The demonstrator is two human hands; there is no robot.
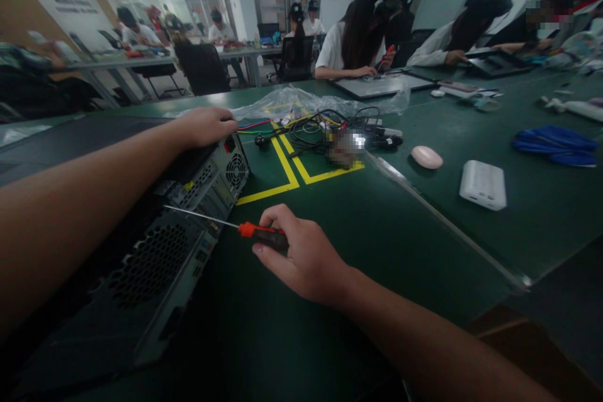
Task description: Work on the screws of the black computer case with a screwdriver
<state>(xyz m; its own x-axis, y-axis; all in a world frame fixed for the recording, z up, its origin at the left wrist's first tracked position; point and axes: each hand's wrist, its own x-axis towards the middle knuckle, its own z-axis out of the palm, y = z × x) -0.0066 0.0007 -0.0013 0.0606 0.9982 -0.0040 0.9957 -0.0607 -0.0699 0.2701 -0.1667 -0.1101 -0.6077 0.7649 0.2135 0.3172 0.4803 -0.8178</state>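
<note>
A black and metal computer case (193,264) lies on the left of the table, its back panel with round vent grilles facing right. My left hand (207,127) is closed over the far upper corner of the case, the fingers bent at its edge. In my right hand (301,254) is a screwdriver (264,235) with a red and black handle, gripped between thumb and fingers. Its long thin shaft points left, and the tip reaches the rear edge of the case. Whether the tip touches a screw cannot be made out. My left forearm hides part of the case.
Beyond the case lie tangled black cables (311,132) and clear plastic wrap (320,100). Yellow tape (268,193) marks the green table (377,232). To the right are a pink oval object (426,157), a white box (483,184) and blue cloth (556,146). Several people work opposite.
</note>
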